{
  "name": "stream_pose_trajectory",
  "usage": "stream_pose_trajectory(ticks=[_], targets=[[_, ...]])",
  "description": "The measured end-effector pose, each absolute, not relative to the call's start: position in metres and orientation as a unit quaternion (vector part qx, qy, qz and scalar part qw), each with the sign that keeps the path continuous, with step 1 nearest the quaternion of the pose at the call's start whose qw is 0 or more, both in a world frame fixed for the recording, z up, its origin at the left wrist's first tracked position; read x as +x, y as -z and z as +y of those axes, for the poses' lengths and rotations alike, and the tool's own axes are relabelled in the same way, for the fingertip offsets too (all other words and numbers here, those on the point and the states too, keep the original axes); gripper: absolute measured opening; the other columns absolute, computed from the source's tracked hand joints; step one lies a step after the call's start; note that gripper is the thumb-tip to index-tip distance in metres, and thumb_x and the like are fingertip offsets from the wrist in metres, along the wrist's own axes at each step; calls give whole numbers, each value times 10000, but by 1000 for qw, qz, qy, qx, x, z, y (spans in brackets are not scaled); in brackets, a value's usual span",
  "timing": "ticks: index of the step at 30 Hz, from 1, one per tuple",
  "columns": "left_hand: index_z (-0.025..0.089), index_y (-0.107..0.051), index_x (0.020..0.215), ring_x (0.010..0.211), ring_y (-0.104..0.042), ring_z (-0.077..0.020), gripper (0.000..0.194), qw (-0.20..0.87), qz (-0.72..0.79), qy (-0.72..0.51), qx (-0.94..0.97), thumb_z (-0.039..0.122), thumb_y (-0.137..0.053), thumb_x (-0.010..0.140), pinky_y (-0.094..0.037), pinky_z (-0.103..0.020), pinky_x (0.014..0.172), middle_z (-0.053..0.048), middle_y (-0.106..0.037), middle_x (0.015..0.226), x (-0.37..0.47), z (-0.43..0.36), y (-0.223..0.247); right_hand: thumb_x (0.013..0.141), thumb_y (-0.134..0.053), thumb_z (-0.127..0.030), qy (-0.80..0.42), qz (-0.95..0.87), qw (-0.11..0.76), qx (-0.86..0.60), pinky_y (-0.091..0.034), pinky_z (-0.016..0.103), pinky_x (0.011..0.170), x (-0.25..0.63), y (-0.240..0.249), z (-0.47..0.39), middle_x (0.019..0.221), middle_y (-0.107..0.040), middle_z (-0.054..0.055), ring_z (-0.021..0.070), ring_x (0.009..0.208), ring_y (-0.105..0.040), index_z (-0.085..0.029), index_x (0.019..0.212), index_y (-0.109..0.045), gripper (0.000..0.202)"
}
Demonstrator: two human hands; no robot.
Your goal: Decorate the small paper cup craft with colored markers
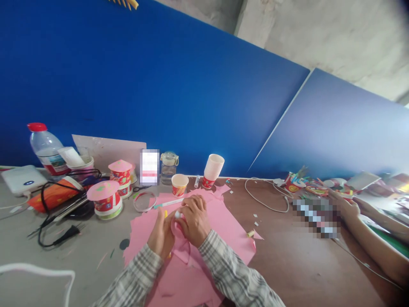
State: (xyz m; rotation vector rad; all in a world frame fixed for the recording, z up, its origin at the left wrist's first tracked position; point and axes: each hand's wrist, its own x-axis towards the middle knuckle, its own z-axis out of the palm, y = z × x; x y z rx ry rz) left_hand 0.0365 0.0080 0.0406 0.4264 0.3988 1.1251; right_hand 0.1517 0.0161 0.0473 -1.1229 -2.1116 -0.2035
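Note:
Both my hands are close together over a large pink paper sheet (226, 230) on the table. A curled piece of pink paper (177, 230) is held between them, with a small white object at its top. My left hand (162, 232) supports the paper from the left, near a yellow stick-like item. My right hand (195, 216) has its fingers bent round the paper's top and right side. Just behind my hands are a pen (169, 203), a paper cup (180, 184) and a clear tape roll (145, 201).
Cups with pink paper tops (104, 197), a black cable (47, 245) and a red-capped bottle (47, 149) stand or lie at left. Stacked cups (213, 168) and a water bottle (169, 168) are behind. Another person's arms (367, 230) reach in at right, near a white cable (266, 204).

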Motion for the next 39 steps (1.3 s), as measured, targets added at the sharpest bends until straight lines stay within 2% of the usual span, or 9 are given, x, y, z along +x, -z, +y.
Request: stream_pose_trajectory(ticks=[9, 16, 19, 23, 31, 39], targets=[[171, -580, 967, 1054, -436, -263, 628, 785, 236, -532, 214, 624, -494, 541, -294, -404, 938, -71, -649, 997, 40, 8, -31, 695, -587, -105, 78, -804, 361, -466, -383, 409, 806, 155, -42, 20, 813, -621, 32, 253, 853, -496, -208, 719, -610, 108], [170, -596, 944, 1180, -267, -242, 687, 777, 257, -511, 263, 665, -506, 476, -156, -370, 1017, -78, -611, 1078, 36, 11, -28, 695, -612, -140, 70, -767, 393, -502, -374, 376, 717, 166, -27, 33, 775, -615, 32, 245, 790, -513, -198, 683, -612, 60], [163, -590, 949, 1169, -289, -248, 705, 790, 247, -500, 253, 680, -474, 485, -144, -383, 1019, -91, -601, 1088, 31, 16, -30, 697, -625, -169, 63, -761, 407, -502, -379, 351, 693, 170, -29, 35, 779, -614, 30, 237, 784, -526, -198, 697, -616, 30], [152, -625, 871, 1127, -356, -237, 661, 780, 292, -517, 198, 676, -378, 554, -157, -368, 1013, -95, -646, 991, 26, 21, -31, 729, -610, -181, 53, -781, 402, -475, -387, 337, 719, 169, -38, 30, 819, -636, 33, 224, 798, -553, -198, 755, -611, 31], [163, -607, 914, 1005, -477, -263, 586, 792, 212, -520, 238, 619, -432, 590, -328, -390, 905, -68, -673, 928, 39, 8, -39, 783, -546, -167, 42, -828, 348, -438, -380, 307, 617, 158, -38, 23, 728, -650, 44, 218, 674, -563, -191, 751, -602, 69], [174, -561, 999, 1132, -356, -254, 608, 778, 199, -527, 279, 611, -445, 591, -224, -398, 994, -64, -608, 1091, 42, 7, -38, 764, -577, -164, 7, -807, 368, -462, -400, 290, 601, 166, -36, 29, 655, -602, 21, 208, 635, -545, -189, 686, -591, 83]])
